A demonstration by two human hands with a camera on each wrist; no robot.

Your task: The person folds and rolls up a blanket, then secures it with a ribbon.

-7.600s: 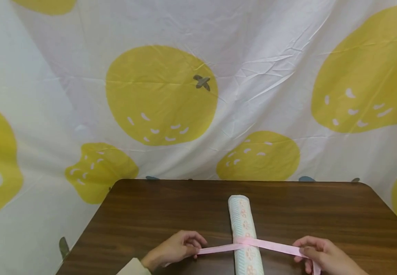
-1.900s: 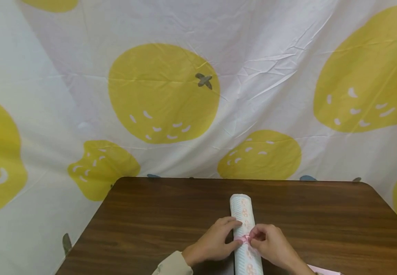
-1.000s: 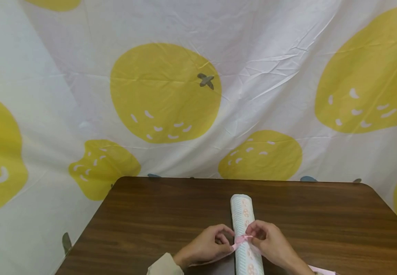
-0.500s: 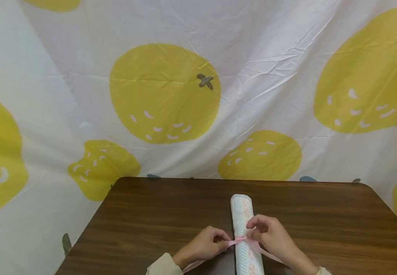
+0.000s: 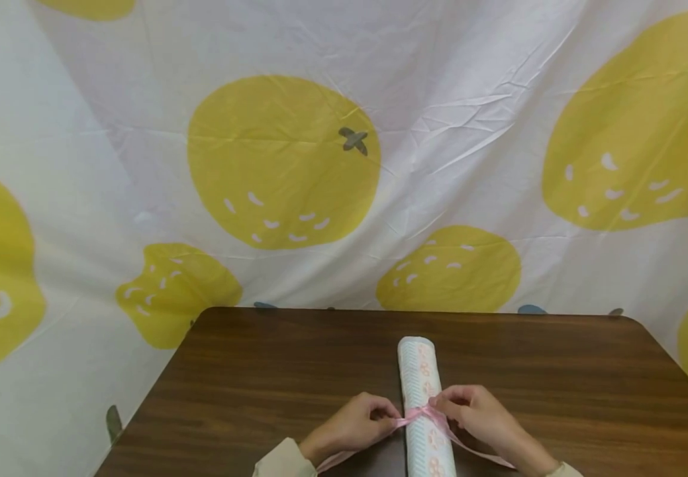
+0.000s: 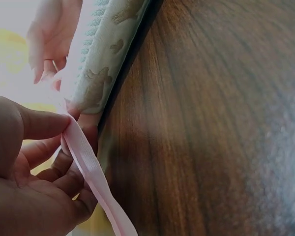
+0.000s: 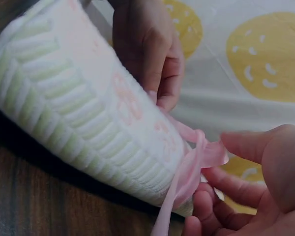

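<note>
A rolled-up towel (image 5: pixel 418 371), white with a ribbed pale stripe and pinkish prints, lies lengthwise on the brown table. Pink ribbon (image 5: pixel 425 412) crosses its middle, gathered at a knot on top. My left hand (image 5: pixel 357 422), at the roll's left side, pinches one ribbon end between thumb and fingers; in the left wrist view the ribbon's tail (image 6: pixel 96 174) trails down from that grip. On the right side, my right hand (image 5: pixel 479 416) pinches the ribbon near the knot. The right wrist view shows a small ribbon loop (image 7: pixel 214 152) at those fingertips, with another tail hanging beside it.
Dark wood-grain table (image 5: pixel 296 358) stretches out around the roll, its far corners rounded. Behind it hangs a white cloth (image 5: pixel 475 132) printed with large yellow fruits, reaching down past the table's left edge.
Earlier the hands stretched the crossed ribbon wide apart; both have since come in to the roll. In the last half second the right hand lowered slightly and its fingers closed on the ribbon.
</note>
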